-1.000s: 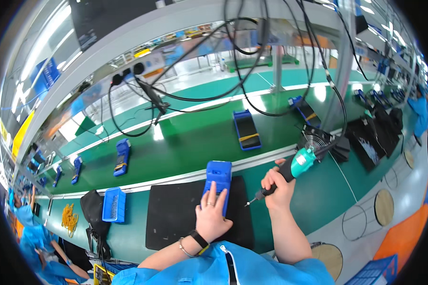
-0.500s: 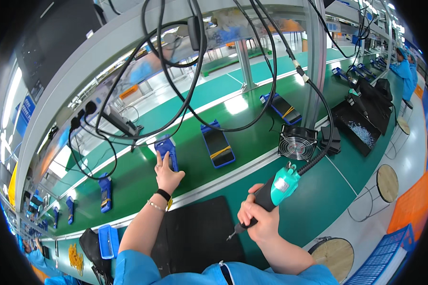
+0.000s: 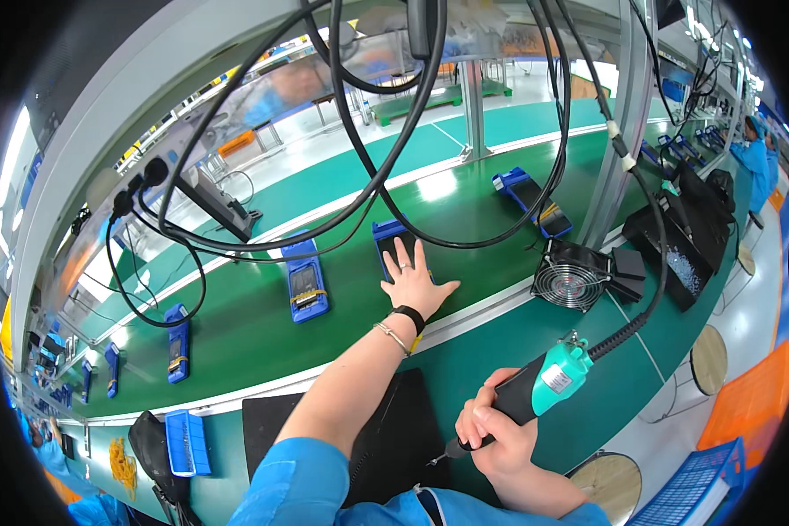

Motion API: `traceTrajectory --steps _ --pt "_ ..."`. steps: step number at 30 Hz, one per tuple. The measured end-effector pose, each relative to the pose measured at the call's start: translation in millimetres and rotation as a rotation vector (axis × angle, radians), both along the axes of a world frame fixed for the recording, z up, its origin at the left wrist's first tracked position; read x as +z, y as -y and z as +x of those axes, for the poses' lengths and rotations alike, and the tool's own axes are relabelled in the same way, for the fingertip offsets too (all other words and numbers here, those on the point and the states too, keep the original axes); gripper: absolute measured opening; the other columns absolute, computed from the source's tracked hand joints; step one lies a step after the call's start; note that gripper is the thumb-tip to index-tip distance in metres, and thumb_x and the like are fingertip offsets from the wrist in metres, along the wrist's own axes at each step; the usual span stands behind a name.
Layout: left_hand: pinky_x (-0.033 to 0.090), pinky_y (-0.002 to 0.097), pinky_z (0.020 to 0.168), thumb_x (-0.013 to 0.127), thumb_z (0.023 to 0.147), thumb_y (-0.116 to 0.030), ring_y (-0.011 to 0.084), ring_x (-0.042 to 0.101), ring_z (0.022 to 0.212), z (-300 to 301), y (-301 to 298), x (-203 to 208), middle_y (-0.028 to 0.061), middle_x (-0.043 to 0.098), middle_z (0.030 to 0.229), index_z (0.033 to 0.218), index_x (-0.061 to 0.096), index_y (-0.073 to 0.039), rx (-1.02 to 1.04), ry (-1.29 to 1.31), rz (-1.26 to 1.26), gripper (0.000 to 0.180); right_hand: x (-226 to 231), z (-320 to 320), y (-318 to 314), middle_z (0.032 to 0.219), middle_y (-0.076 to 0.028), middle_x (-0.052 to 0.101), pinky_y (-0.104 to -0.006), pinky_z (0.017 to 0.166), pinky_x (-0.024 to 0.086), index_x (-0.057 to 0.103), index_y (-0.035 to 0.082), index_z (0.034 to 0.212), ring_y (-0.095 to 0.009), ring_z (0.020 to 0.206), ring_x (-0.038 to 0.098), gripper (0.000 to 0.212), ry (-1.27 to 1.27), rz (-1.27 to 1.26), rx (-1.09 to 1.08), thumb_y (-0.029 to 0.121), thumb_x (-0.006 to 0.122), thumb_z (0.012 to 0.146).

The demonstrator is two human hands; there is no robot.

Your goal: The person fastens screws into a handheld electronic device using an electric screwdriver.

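My left hand [image 3: 412, 282] is open, its fingers spread over a blue handheld device [image 3: 389, 230] on the green conveyor belt. The hand hides most of that device, and I cannot tell whether the fingers touch it. To its left lies another blue device [image 3: 307, 279] with a dark screen and a yellow band around its lower part. In my right hand [image 3: 502, 436] is an electric screwdriver [image 3: 559, 379], teal and black, its bit pointing down to the left. A black mat [image 3: 386, 430] lies on the bench below my left forearm.
Black cables [image 3: 359, 149] loop down in front of the belt. A round metal-guarded fan [image 3: 570, 282] and a black tray of small screws [image 3: 682, 270] stand at the right. A blue bin [image 3: 187, 443] and yellow bands [image 3: 123, 465] lie at the left. More blue devices sit along the belt.
My left hand has left one blue device and moved right over another, fingers now spread. The belt's devices have shifted left relative to the fan. The screwdriver stays in my right hand.
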State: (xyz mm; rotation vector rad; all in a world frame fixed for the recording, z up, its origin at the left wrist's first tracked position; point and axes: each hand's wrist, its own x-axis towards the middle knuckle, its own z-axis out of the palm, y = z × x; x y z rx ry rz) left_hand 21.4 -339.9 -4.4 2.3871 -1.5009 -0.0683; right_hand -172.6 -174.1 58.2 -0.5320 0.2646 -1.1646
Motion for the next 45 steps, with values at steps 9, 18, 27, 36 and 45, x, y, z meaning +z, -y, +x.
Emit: traceTrajectory --steps 9,18,27,36,45 --pt "0.03 0.046 0.105 0.066 0.066 -0.012 0.0426 0.029 0.13 74 -47 12 0.0296 0.022 0.145 0.139 0.033 -0.006 0.042 -0.307 -0.434 0.081 -3 9 10 0.062 -0.004 0.044 -0.0296 0.045 0.035 0.041 0.004 0.108 -0.014 0.045 0.042 0.034 -0.126 -0.008 -0.083 -0.004 0.051 0.077" --pt "0.025 0.0517 0.108 0.072 0.073 -0.045 0.0484 0.019 0.134 37 -50 9 0.0297 0.018 0.147 0.145 0.016 -0.002 0.063 -0.382 -0.26 0.101 -13 19 10 0.065 -0.006 0.048 -0.0296 0.046 0.04 0.044 -0.001 0.105 -0.014 0.045 0.045 0.031 -0.097 -0.05 -0.11 -0.007 0.054 0.077" --pt "0.034 0.0604 0.096 0.072 0.07 -0.029 0.0375 0.016 0.138 19 -17 -12 0.0156 0.003 0.154 0.145 0.023 -0.014 0.269 0.031 -0.104 0.09 -12 16 9 0.065 -0.005 0.046 -0.0307 0.047 0.037 0.043 0.001 0.107 -0.015 0.046 0.046 0.034 -0.191 -0.019 -0.078 -0.005 0.054 0.076" --pt "0.05 0.0482 0.082 0.057 0.073 -0.01 0.0258 0.054 0.089 80 -130 31 0.011 0.049 0.103 0.136 0.035 -0.016 0.177 -1.678 -0.537 0.067 -13 16 10 0.067 -0.005 0.049 -0.0288 0.047 0.039 0.046 -0.002 0.104 -0.014 0.046 0.048 0.03 -0.107 -0.002 -0.058 -0.009 0.055 0.077" --pt "0.037 0.0383 0.104 0.048 0.078 0.008 0.0273 0.045 0.123 -9 -294 -2 0.0139 0.039 0.138 0.144 0.022 -0.005 -0.002 -1.679 -0.645 0.072 -15 22 9 0.066 -0.004 0.047 -0.0289 0.046 0.039 0.044 -0.002 0.109 -0.013 0.046 0.045 0.032 -0.162 -0.162 -0.03 -0.007 0.054 0.079"
